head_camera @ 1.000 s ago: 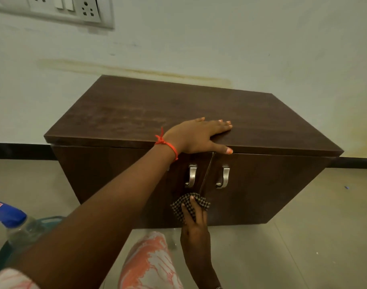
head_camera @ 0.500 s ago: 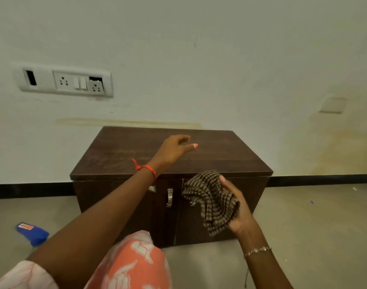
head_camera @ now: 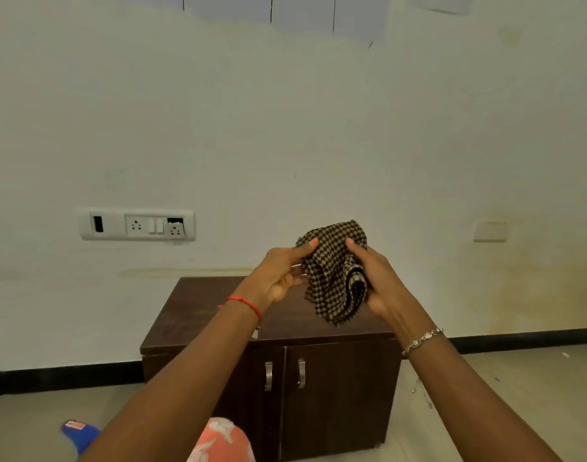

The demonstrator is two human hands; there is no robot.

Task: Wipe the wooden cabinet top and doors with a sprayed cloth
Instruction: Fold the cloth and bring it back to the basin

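Observation:
A low dark wooden cabinet [head_camera: 198, 315] stands against the white wall, its two doors shut, each with a metal handle [head_camera: 268, 376]. Above its top I hold a crumpled brown checked cloth [head_camera: 332, 278] in the air with both hands. My left hand [head_camera: 278, 275], with a red thread at the wrist, pinches the cloth's left edge. My right hand [head_camera: 378, 281], with a bracelet on the wrist, grips the right side. The cloth hangs clear of the cabinet top.
The blue head of a spray bottle [head_camera: 80, 431] lies on the floor at the lower left. A socket and switch panel [head_camera: 137, 225] is on the wall above the cabinet's left side. My knee in orange-patterned fabric [head_camera: 222, 440] is in front of the left door.
The cloth has come up from the door front to above the cabinet top. My left hand left the top and took hold of the cloth. The view has pulled back and tilted up.

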